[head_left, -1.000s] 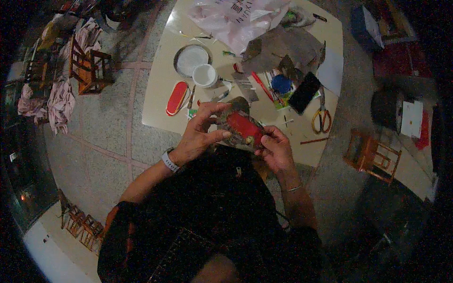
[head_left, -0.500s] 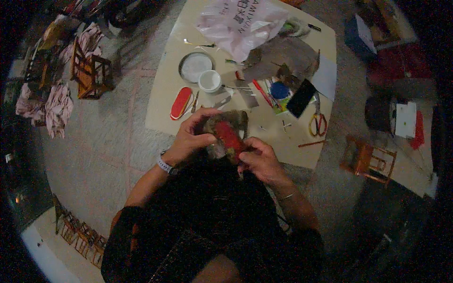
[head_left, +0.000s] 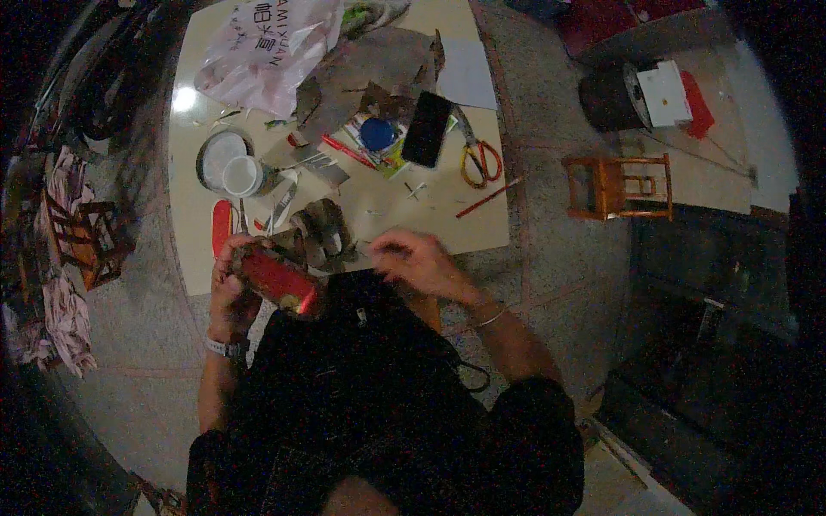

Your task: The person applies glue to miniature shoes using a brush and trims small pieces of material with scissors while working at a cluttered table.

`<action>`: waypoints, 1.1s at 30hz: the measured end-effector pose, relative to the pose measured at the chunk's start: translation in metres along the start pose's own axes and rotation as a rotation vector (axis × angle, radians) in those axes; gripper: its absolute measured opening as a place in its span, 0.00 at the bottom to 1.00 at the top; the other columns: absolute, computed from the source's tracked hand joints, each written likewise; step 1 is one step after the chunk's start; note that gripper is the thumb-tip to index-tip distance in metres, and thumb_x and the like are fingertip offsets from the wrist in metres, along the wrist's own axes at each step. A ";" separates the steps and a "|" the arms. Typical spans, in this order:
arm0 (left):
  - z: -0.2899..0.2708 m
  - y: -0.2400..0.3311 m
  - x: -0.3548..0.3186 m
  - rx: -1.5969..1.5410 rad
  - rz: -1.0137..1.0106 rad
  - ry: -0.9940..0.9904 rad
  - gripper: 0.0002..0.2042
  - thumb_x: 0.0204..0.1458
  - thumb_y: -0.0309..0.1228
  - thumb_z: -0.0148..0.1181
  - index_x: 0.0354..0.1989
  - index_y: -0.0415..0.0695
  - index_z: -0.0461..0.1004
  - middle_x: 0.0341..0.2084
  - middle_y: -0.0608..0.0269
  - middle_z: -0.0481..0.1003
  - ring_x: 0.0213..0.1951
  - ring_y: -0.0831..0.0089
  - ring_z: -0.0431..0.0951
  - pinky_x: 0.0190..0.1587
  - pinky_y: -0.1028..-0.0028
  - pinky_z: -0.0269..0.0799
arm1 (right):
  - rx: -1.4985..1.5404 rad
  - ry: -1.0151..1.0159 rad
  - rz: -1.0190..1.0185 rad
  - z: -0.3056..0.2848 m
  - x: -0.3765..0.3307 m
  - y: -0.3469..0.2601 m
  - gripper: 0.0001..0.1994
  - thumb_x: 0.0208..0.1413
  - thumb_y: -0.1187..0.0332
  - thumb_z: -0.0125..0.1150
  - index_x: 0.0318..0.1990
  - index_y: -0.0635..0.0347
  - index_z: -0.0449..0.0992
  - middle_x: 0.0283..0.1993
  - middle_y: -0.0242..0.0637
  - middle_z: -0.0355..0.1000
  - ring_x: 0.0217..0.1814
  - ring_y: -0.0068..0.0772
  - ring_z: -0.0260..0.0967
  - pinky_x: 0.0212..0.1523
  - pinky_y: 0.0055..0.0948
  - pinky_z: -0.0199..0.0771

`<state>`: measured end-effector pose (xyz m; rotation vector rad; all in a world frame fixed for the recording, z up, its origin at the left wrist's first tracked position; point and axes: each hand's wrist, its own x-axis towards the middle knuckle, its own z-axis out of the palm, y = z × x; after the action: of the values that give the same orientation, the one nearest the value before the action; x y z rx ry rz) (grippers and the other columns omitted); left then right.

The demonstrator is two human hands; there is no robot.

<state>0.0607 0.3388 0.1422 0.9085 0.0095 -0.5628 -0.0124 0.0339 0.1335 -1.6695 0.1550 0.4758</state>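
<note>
Both forearms come up from the lower edge, elbows bent outward. The left hand [head_left: 231,288] is curled in a closed grip, a band at its wrist. The right hand [head_left: 422,262] hovers apart, fingers [head_left: 387,251] pinched, a bangle at its wrist.

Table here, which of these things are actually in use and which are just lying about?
In use:
- red box, held in the left hand
- right hand, pinching something too small to tell

Lying about:
- scissors
- black phone
- plastic bag
- white cup
- red pencil
</note>
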 end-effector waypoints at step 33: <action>-0.060 0.005 -0.034 -0.280 -0.043 -0.002 0.31 0.47 0.44 0.68 0.56 0.42 0.64 0.52 0.56 0.71 0.54 0.65 0.73 0.57 0.64 0.69 | -0.031 0.299 -0.317 -0.025 0.104 -0.083 0.18 0.69 0.58 0.44 0.43 0.65 0.73 0.29 0.32 0.69 0.27 0.21 0.63 0.31 0.23 0.65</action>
<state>0.0471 0.4021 0.1163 0.6363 0.1041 -0.5860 0.1174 0.0406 0.1707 -1.7500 0.0991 -0.0112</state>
